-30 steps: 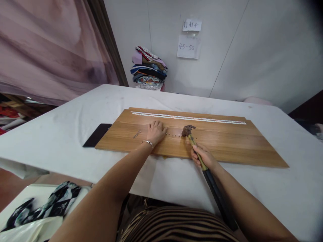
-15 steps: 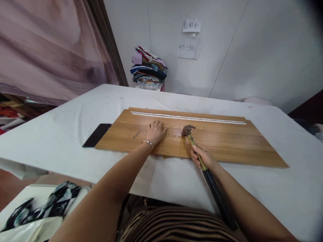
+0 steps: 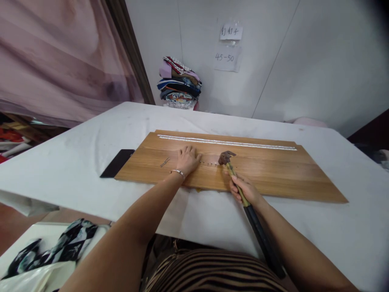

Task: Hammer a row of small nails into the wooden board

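Note:
A wide brown wooden board (image 3: 267, 170) lies on the white table. My left hand (image 3: 187, 160) rests on it, palm down with the fingers spread, holding nothing. My right hand (image 3: 245, 190) is wrapped round the upper handle of a claw hammer (image 3: 225, 157), whose rusty head is low at the board's middle. Between my left hand and the hammer head runs a short row of small nails (image 3: 212, 164). A few loose nails (image 3: 165, 162) lie left of my left hand. Two white measuring strips (image 3: 225, 142) run along the board's far side.
A black flat object (image 3: 117, 163) sticks out at the board's left end. Folded clothes (image 3: 180, 84) are piled behind the white table (image 3: 75, 162), by the wall. At lower left, patterned cloth (image 3: 71, 243) lies on another white surface.

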`<act>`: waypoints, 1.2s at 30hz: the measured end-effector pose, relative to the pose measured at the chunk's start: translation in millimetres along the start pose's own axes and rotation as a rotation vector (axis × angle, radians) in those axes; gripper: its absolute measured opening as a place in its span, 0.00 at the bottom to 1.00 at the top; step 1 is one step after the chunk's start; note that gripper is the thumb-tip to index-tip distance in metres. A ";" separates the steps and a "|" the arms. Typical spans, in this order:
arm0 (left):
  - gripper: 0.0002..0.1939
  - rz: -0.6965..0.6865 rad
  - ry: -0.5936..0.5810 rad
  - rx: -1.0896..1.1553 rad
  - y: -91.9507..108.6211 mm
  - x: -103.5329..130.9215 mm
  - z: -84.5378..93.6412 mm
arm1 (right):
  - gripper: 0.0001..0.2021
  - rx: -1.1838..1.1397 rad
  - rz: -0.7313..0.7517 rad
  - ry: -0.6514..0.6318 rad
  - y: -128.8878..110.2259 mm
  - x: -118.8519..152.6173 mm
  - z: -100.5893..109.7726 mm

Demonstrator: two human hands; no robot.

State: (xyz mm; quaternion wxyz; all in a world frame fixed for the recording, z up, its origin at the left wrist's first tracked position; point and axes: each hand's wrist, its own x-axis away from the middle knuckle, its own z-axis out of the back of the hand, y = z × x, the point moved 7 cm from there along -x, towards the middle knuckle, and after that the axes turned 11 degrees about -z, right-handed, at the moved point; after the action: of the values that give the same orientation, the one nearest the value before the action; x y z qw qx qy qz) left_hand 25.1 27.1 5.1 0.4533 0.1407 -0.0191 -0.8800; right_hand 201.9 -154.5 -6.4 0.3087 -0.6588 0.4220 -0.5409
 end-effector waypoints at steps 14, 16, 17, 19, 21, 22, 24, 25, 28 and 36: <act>0.18 -0.003 0.002 -0.006 -1.3 0.2 -0.6 | 0.33 -0.019 0.008 0.002 -2.7 0.1 0.0; 0.19 -0.002 0.001 -0.014 -1.0 -0.1 -0.1 | 0.33 -0.016 0.004 0.008 -2.6 -0.5 1.4; 0.19 -0.002 0.003 -0.016 -0.9 -0.2 0.1 | 0.33 -0.014 -0.001 0.008 -2.1 -1.1 1.8; 0.20 -0.001 0.002 -0.017 -1.0 -0.5 -0.3 | 0.33 -0.015 -0.011 0.005 -0.9 -2.1 2.4; 0.20 0.003 -0.003 -0.013 -1.3 -0.5 -1.2 | 0.32 -0.019 -0.013 0.003 0.0 -2.9 2.8; 0.20 0.003 -0.003 -0.011 -1.3 -0.4 -1.5 | 0.31 -0.022 -0.011 0.004 0.2 -3.0 3.0; 0.20 -0.003 -0.001 -0.007 -1.1 -0.2 -1.8 | 0.31 -0.028 -0.002 0.005 0.2 -2.8 3.4; 0.20 -0.006 0.002 -0.006 -0.9 -0.2 -1.7 | 0.31 -0.031 0.004 0.004 0.0 -2.6 3.4; 0.20 -0.003 0.006 -0.004 -1.5 -0.4 -1.8 | 0.31 -0.033 0.009 0.001 -0.4 -2.0 2.9; 0.20 -0.005 0.011 -0.005 -2.7 -0.9 -3.6 | 0.33 -0.010 -0.013 0.009 -0.1 -1.2 0.8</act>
State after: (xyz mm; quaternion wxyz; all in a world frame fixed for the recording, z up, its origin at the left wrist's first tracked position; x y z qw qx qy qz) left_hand 24.4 29.8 1.4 0.4514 0.1442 -0.0142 -0.8805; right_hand 202.6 -153.5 -7.0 0.3002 -0.6606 0.4217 -0.5437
